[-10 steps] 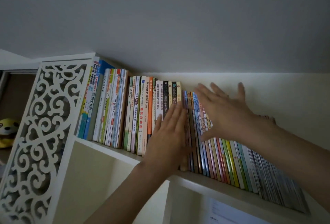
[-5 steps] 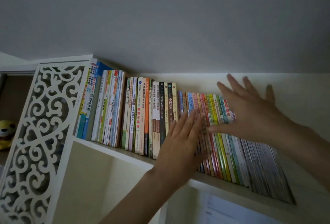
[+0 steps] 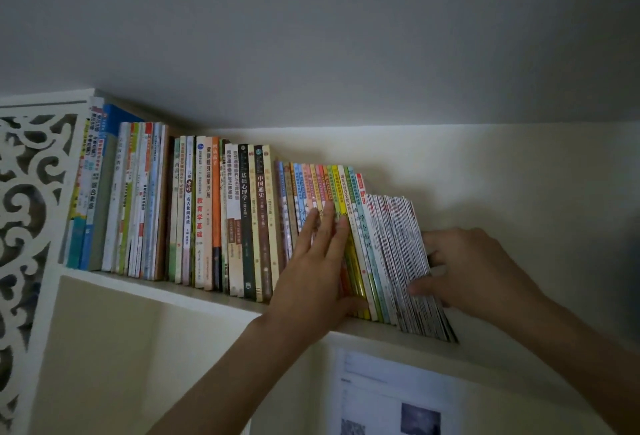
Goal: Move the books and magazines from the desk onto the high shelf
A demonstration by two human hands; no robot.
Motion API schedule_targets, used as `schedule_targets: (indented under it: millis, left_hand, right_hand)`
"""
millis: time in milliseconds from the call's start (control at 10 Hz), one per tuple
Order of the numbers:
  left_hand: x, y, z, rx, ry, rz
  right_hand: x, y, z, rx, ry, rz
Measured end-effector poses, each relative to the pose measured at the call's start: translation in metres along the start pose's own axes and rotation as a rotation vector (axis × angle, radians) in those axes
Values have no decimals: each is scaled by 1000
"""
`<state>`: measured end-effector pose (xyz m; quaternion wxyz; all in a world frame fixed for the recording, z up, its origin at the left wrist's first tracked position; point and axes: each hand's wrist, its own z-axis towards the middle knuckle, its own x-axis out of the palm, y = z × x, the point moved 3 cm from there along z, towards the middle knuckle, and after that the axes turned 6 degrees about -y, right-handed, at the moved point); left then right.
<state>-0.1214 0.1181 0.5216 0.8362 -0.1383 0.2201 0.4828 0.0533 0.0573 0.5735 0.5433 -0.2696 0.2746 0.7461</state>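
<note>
Magazines [image 3: 405, 261], a tight block of thin spines, stand at the right end of a long row of books [image 3: 214, 212] on the high shelf [image 3: 145, 287]. Their long axis runs up and down, but the block leans, tops tipped toward the left against the colourful thin books [image 3: 332, 185] beside them. To the right of the block the shelf board is bare, so nothing props that end.

The right hand [image 3: 474, 271] is at the block's right face. Its fingers curl around the outer magazines, with the thumb across the front edges low down, gripping that end of the stack. The left hand [image 3: 315, 275] lies flat and open on the spines of the colourful thin books just left of the magazines, fingers straight and pointing upward, palm near the shelf edge.

Both hands sit directly in front of the row, reaching upward from below, with the magazines between them. The right hand is the nearer to the magazines. Judging from this, the next move is to square the leaning block upright, pushing leftward.

Below the shelf, a printed sheet [image 3: 391, 400] hangs on the wall. A white carved fretwork panel [image 3: 31, 212] closes the shelf's left end.
</note>
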Motion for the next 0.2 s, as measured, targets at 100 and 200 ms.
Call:
schedule_targets:
  millis: [100, 200]
  left_hand:
    - [-5, 2, -2, 1, 30, -28]
    - [-18, 2, -9, 19, 57, -161]
  right_hand:
    - [-2, 0, -6, -23, -18, -68]
    - [-12, 9, -25, -2, -28, -365]
